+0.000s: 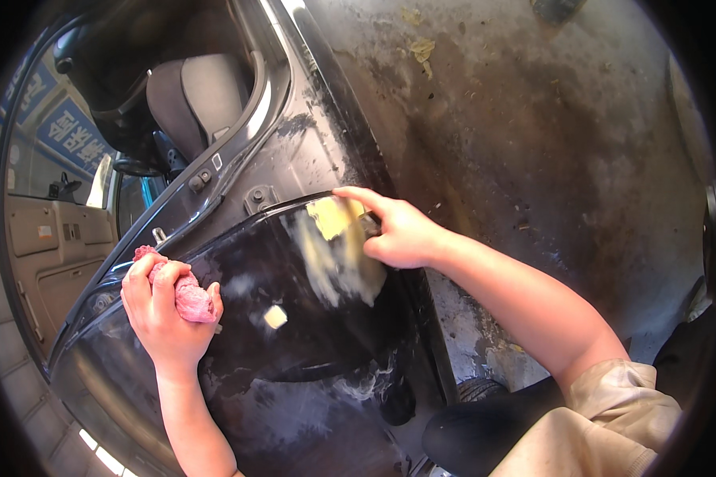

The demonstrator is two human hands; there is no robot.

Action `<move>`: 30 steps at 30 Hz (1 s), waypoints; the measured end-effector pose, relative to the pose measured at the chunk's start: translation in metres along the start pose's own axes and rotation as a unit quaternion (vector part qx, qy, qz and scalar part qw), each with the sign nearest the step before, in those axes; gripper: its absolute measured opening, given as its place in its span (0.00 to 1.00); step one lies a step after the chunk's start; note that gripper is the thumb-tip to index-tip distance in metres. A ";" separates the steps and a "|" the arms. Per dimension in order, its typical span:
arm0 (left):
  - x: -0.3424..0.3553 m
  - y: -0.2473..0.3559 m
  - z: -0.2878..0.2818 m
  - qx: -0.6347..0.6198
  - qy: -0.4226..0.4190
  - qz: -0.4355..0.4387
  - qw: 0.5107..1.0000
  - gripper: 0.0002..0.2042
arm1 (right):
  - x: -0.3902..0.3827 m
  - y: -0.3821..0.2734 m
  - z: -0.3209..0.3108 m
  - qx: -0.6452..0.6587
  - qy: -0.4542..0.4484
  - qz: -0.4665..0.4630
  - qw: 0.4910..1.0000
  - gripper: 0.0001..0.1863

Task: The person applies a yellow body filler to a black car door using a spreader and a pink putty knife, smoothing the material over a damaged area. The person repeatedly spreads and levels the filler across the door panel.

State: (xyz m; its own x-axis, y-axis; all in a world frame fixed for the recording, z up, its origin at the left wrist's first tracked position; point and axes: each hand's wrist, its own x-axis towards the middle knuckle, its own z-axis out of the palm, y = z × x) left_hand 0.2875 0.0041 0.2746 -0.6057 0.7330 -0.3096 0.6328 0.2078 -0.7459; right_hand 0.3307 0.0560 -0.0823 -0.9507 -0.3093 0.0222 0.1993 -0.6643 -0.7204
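My left hand (pixel 161 312) is closed around a crumpled pink rag (pixel 192 299), over the left part of a black car body panel (pixel 250 346). My right hand (pixel 406 232) is at the panel's far right edge. Its index finger is stretched along that edge and the thumb is apart from it; the other fingers are mostly hidden. Beside this hand is a yellow filler patch (pixel 328 217), with pale smears (pixel 326 270) running down the panel from it. A smaller pale yellow filler spot (pixel 275 317) lies nearer the panel's middle. Whitish dusty marks show around both.
Beyond the panel is the car's open doorway frame (pixel 298 131), with a grey seat (pixel 211 91) inside. A stained concrete floor (pixel 525 143) stretches to the right, with dry leaves (pixel 422 51) on it. A tyre (pixel 481 389) shows near my right knee.
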 end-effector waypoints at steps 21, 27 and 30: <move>-0.004 0.002 0.001 -0.014 -0.025 -0.017 0.999 0.23 | -0.022 -0.023 0.030 -0.195 0.018 -0.096 0.976 0.56; -0.001 0.007 0.000 -0.020 -0.024 -0.019 0.999 0.23 | -0.082 -0.004 0.059 -0.229 -0.046 -0.076 0.969 0.60; -0.004 0.007 0.001 -0.017 -0.030 -0.015 0.999 0.24 | -0.102 0.005 0.073 -0.236 -0.074 -0.056 0.967 0.61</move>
State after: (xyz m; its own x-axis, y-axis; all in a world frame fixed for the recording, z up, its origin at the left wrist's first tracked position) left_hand 0.2944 0.0020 0.2702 -0.6523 0.6858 -0.3228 0.6289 0.2520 -0.7355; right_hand 0.4459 0.0342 -0.0377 -0.9083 -0.3713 0.1927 -0.0672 -0.3254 -0.9432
